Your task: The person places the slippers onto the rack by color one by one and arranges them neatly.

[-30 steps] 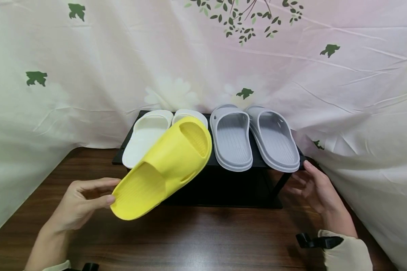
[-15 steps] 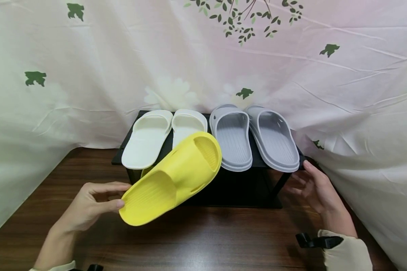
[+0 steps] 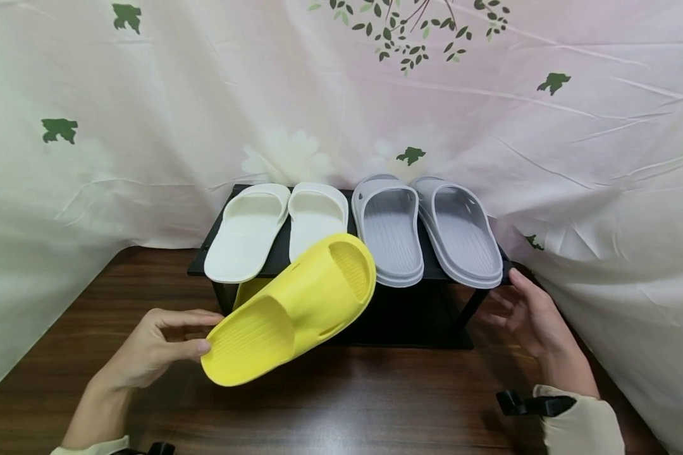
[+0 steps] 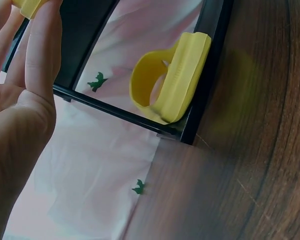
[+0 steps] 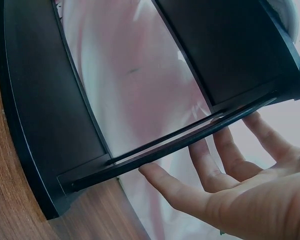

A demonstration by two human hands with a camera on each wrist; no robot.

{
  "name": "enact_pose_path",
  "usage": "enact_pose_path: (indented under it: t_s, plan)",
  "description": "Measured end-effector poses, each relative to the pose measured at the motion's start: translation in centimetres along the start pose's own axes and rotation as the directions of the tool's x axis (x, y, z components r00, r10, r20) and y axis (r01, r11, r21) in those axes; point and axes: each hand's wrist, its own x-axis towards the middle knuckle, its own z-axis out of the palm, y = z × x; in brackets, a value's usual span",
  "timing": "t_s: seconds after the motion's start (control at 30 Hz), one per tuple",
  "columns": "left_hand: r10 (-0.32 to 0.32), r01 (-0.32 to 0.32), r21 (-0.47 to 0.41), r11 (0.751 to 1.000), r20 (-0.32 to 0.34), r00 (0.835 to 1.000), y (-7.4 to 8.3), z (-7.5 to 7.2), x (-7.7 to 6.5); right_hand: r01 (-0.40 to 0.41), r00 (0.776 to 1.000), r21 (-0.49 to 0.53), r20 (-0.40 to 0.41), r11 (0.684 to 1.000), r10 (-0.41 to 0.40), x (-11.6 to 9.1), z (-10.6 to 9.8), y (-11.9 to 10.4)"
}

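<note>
My left hand [image 3: 150,351] pinches the heel of a yellow slipper [image 3: 304,297] between thumb and fingers. The slipper hangs tilted in front of the black shoe rack [image 3: 276,259], toe up to the right. A second yellow slipper [image 4: 187,77] stands on the rack's lower level at the left end, mostly hidden in the head view. At the rack's right end, my right hand [image 3: 537,322] rests its thumb against the top shelf's edge. Its fairly straight fingers touch the side bar [image 5: 175,145] in the right wrist view.
On the top shelf stand a pair of white slippers, left [image 3: 245,240] and right [image 3: 317,221], and two grey clogs, left [image 3: 391,230] and right [image 3: 463,234]. A patterned cloth [image 3: 176,114] hangs behind. The brown wooden table [image 3: 375,392] lies in front.
My left hand has lowered the yellow slipper and moved it a little right, uncovering more of the white slipper and part of the second yellow one. My right hand has stayed put.
</note>
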Motion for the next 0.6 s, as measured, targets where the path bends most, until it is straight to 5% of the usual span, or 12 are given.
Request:
enact_pose_path:
  t_s: [0.6]
  plan:
    - [-0.063,0.06,0.058,0.997,0.061,0.996,-0.75,-0.41,-0.38,-0.004,1.0,0.005,0.003,1.0,0.004,-0.02,-0.08,0.03]
